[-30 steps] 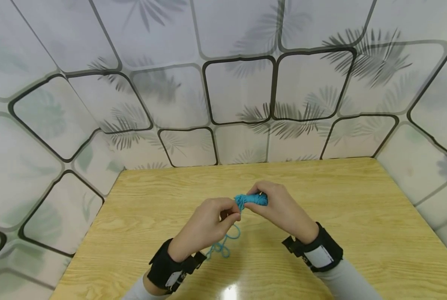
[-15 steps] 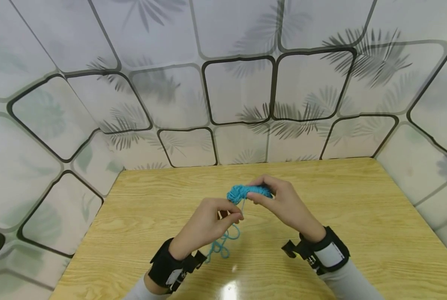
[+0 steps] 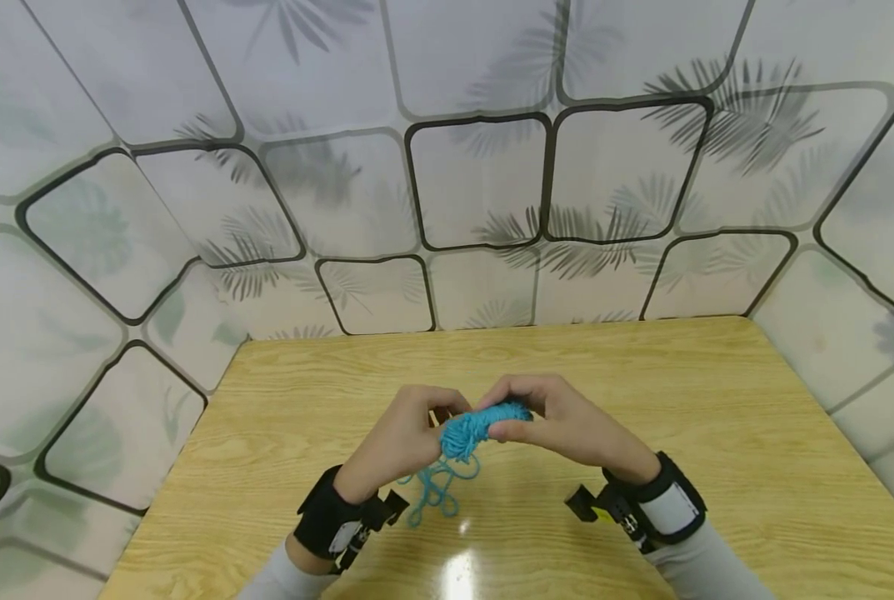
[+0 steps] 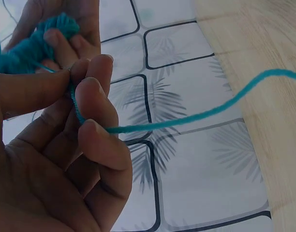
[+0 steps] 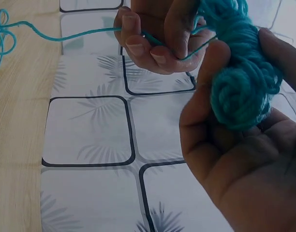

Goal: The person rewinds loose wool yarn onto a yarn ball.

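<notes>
A small wound bundle of turquoise yarn [image 3: 465, 433] is held above the table, its near end loose and looped. My right hand [image 3: 566, 421] grips its wrapped middle between thumb and fingers, and the right wrist view shows the rounded end of the bundle [image 5: 242, 96] in that grasp. Close on the left, my left hand [image 3: 405, 433] pinches the yarn strand [image 4: 157, 124] between thumb and forefinger; the strand also runs over its curled fingers in the left wrist view. In the head view the bundle hides those fingertips.
Loose loops of the same yarn [image 3: 435, 492] lie on the wooden table [image 3: 679, 400] below the left hand. A patterned covering [image 3: 476, 183] rises along the table's back and sides. Each wrist wears a black strap [image 3: 671, 504] with a small camera.
My right hand has swung the yarn bundle over and down towards me, so its looped end now overlaps the left fingertips. The left hand keeps nearly the same place, pinching the strand.
</notes>
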Demonstrator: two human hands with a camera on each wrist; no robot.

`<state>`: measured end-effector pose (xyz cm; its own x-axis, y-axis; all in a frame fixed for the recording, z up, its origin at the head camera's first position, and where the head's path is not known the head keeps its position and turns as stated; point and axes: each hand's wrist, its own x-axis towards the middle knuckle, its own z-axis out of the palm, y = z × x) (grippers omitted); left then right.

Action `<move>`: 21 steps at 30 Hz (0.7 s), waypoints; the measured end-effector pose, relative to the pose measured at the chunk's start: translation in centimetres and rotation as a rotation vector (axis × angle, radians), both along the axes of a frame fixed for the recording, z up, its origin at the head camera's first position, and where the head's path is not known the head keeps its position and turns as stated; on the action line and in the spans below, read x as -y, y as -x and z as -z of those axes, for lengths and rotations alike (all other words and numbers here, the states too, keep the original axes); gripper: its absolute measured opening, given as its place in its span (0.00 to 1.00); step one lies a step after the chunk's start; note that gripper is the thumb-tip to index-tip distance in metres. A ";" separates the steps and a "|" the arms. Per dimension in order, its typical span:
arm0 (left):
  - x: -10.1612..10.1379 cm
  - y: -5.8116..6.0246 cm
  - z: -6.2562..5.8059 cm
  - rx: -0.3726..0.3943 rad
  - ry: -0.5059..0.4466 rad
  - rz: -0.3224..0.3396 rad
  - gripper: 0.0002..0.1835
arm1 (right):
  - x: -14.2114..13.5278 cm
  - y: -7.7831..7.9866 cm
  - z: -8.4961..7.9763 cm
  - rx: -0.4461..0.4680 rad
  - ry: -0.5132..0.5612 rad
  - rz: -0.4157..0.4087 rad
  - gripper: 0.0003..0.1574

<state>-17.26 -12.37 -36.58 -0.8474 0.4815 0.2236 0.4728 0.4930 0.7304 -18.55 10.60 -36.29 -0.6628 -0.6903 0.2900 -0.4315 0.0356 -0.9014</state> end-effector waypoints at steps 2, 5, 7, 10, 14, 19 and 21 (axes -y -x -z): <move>0.1 0.1 0.0 0.009 -0.006 0.005 0.07 | 0.1 0.0 0.0 0.004 -0.031 -0.018 0.11; 0.2 0.2 0.0 0.001 -0.005 0.014 0.08 | 0.1 -0.1 0.1 -0.004 -0.083 -0.032 0.11; 0.2 0.2 0.0 -0.006 0.000 0.019 0.09 | 0.1 -0.1 0.2 -0.021 -0.121 -0.040 0.10; 0.2 0.2 0.0 -0.018 0.015 0.024 0.09 | 0.2 0.0 0.4 -0.064 -0.173 -0.054 0.11; 0.2 0.1 -0.1 -0.008 0.032 0.023 0.09 | 0.4 0.0 0.6 -0.109 -0.227 -0.041 0.11; 0.1 -0.1 -0.2 -0.029 0.058 0.012 0.09 | 0.8 0.0 0.5 -0.132 -0.289 0.014 0.11; 0.1 -0.2 -0.2 -0.041 0.064 0.013 0.09 | 0.9 -0.1 0.5 -0.144 -0.306 0.036 0.10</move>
<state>-17.06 -12.46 -36.40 -0.8316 0.5069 0.2269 0.5087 0.5313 0.6775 -18.49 9.73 -36.78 -0.6557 -0.7367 0.1652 -0.5471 0.3128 -0.7764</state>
